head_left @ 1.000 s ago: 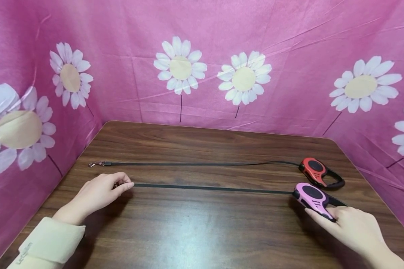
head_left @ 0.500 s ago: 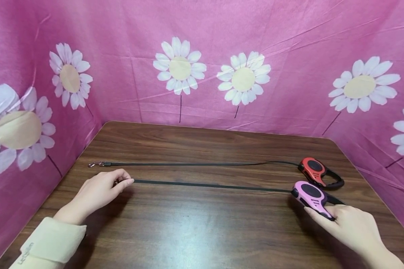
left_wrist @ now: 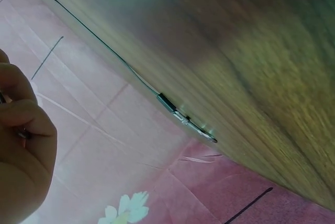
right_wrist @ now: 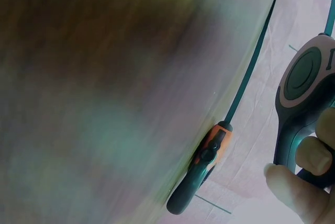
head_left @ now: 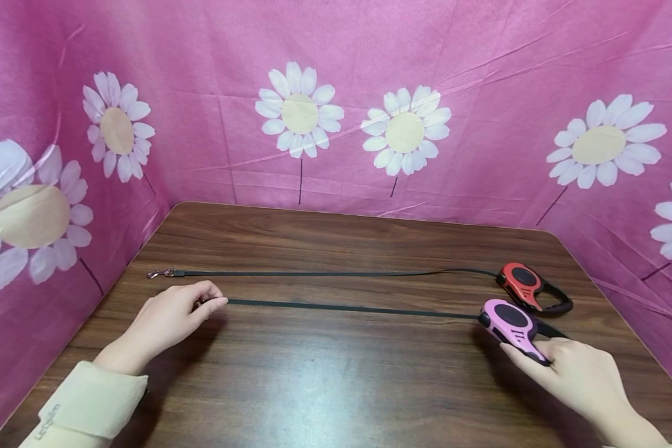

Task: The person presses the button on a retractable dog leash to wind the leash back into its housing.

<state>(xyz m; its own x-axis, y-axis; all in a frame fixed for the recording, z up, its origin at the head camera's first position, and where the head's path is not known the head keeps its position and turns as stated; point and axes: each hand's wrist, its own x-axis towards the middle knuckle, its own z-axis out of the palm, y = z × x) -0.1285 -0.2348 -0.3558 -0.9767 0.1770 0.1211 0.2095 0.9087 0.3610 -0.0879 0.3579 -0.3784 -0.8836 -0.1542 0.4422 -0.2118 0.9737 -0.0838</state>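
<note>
Two hands span one strap (head_left: pixel 347 308), pulled straight, its long axis running left to right across the table (head_left: pixel 336 386). The left hand (head_left: pixel 165 320) pinches its end, the right hand (head_left: pixel 577 373) grips the pink reel (head_left: pixel 509 320). A red reel (head_left: pixel 529 286) with its own strap lies just behind, parallel.

L hand (head_left: pixel 168 317): fingers curled, pinching, low | R hand (head_left: pixel 577 373): fingers curled, gripping, low

Pink leash (head_left: pixel 512 322) clip hidden inside left hand (head_left: pixel 165 320); handle loop behind right hand (head_left: pixel 579 373); wrist views blurred.
</note>
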